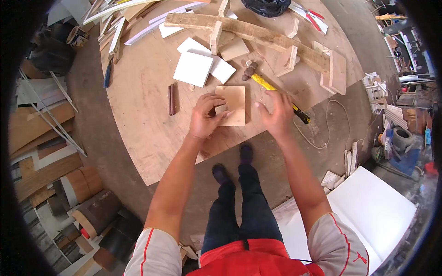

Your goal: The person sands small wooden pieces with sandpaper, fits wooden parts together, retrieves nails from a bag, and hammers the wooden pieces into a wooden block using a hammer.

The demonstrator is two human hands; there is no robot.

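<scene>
A square wooden board (238,103) lies flat near the table's front edge. Over its left side is my left hand (207,115), fingers curled in with thumb and fingertips near each other; what they hold, if anything, is too small to name. My right hand (276,112) is to the right of the board, thumb and fingers apart, beside the yellow handle of a hammer (262,81). The hammer's head points to the back left, and the handle's black end shows past my fingers. Left of my left hand lies a dark reddish-brown piece (171,99).
White square boards (193,69) lie on the table (142,138) behind the wooden board. A long curved wooden beam (258,33) with upright blocks crosses the back. Red-handled pliers (313,21), a black bag (267,6) and wood strips lie farther off. A blue-handled tool (107,73) is at left.
</scene>
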